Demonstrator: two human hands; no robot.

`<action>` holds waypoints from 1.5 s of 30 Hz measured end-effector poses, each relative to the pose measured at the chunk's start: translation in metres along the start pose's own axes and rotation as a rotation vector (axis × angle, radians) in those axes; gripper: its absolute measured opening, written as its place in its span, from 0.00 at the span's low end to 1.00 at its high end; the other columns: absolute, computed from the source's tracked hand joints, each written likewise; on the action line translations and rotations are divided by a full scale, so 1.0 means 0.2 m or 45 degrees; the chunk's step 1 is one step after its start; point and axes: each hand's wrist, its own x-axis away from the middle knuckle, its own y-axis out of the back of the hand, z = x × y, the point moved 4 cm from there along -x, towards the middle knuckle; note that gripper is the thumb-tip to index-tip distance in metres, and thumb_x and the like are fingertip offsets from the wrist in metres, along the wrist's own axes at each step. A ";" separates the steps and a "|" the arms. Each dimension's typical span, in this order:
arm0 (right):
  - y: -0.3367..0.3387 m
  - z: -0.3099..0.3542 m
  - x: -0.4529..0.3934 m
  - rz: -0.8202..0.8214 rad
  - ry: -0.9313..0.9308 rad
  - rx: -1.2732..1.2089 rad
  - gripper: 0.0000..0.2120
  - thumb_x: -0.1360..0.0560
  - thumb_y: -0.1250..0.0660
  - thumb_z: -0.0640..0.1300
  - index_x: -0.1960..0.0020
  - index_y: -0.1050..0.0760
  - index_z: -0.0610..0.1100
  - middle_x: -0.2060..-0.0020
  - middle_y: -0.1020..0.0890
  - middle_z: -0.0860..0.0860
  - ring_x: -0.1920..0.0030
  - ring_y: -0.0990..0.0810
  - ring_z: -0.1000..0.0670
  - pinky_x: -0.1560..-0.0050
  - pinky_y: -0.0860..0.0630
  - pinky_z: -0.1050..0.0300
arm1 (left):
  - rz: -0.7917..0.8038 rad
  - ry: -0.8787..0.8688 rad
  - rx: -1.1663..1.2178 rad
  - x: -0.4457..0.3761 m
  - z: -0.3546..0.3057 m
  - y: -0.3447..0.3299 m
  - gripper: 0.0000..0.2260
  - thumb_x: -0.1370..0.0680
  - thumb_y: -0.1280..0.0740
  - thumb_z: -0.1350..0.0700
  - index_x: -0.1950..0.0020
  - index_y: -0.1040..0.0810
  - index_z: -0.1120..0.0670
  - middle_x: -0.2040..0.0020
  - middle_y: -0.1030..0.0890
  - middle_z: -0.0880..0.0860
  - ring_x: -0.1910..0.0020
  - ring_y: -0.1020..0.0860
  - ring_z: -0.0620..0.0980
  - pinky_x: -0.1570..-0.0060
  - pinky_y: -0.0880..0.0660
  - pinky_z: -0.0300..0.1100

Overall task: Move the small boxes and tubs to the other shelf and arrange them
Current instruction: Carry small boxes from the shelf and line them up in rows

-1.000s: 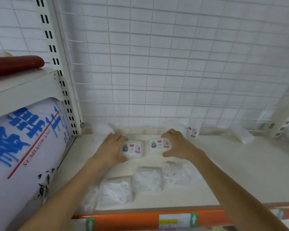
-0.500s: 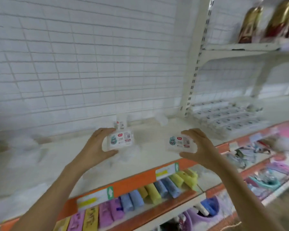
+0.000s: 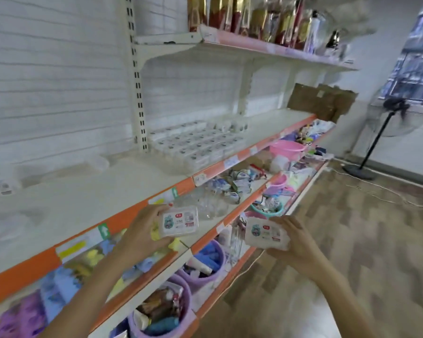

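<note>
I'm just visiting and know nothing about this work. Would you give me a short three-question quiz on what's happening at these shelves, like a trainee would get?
1. True or false: each hand holds a small box.
2. Where do the arranged boxes sit? A) right of the upright post B) on the floor C) in a purple tub
3. What stands on the floor at far right?

Key
1. True: the left hand grips one small box, the right hand another.
2. A
3. A standing fan.

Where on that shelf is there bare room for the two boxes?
Bare shelf runs right of the arranged boxes, up to the cardboard. Left of the upright it's mostly open too. The block of boxes itself is packed tight.
</note>
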 end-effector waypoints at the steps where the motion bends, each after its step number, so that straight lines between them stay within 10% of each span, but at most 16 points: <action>1: 0.03 -0.05 0.02 -0.006 -0.016 -0.018 0.34 0.41 0.23 0.48 0.38 0.32 0.53 0.47 0.34 0.62 0.41 0.30 0.50 0.44 0.33 0.66 | 0.024 0.016 0.007 -0.02 -0.03 -0.06 0.30 0.37 0.27 0.50 0.38 0.32 0.49 0.43 0.30 0.47 0.40 0.30 0.50 0.41 0.31 0.47; 8: 0.06 -0.36 0.01 -0.028 -0.192 -0.016 0.36 0.39 0.23 0.47 0.34 0.31 0.43 0.45 0.33 0.53 0.41 0.29 0.49 0.43 0.33 0.66 | 0.117 0.016 -0.011 -0.21 -0.10 -0.33 0.29 0.34 0.24 0.59 0.40 0.36 0.45 0.42 0.31 0.45 0.41 0.32 0.44 0.49 0.37 0.30; 17: 0.06 -0.50 -0.54 0.027 -0.128 -0.015 0.33 0.34 0.24 0.43 0.33 0.34 0.52 0.44 0.36 0.56 0.41 0.33 0.54 0.45 0.33 0.69 | -0.007 0.026 0.036 -0.66 -0.01 -0.40 0.29 0.35 0.24 0.56 0.39 0.34 0.46 0.41 0.30 0.47 0.40 0.31 0.45 0.41 0.33 0.36; 23: 0.08 -0.50 -1.10 0.098 0.052 0.008 0.33 0.33 0.26 0.47 0.31 0.36 0.51 0.40 0.38 0.56 0.40 0.37 0.55 0.35 0.33 0.61 | -0.148 0.031 -0.031 -1.10 0.06 -0.28 0.30 0.37 0.26 0.46 0.38 0.31 0.48 0.41 0.30 0.44 0.41 0.31 0.42 0.43 0.37 0.32; 36: -0.04 -0.28 -2.15 0.222 0.525 -0.076 0.32 0.33 0.25 0.47 0.32 0.34 0.49 0.44 0.38 0.55 0.44 0.36 0.58 0.45 0.42 0.79 | -0.463 0.305 -0.127 -1.65 0.37 0.06 0.26 0.34 0.24 0.58 0.39 0.30 0.49 0.47 0.29 0.42 0.47 0.30 0.44 0.54 0.34 0.26; 45: -0.59 -0.02 -2.77 0.783 0.685 -0.148 0.34 0.30 0.28 0.47 0.28 0.39 0.45 0.34 0.44 0.48 0.34 0.35 0.47 0.39 0.29 0.54 | -0.433 0.756 -0.096 -1.75 0.67 0.13 0.26 0.33 0.24 0.62 0.37 0.28 0.52 0.43 0.38 0.52 0.46 0.30 0.47 0.51 0.31 0.27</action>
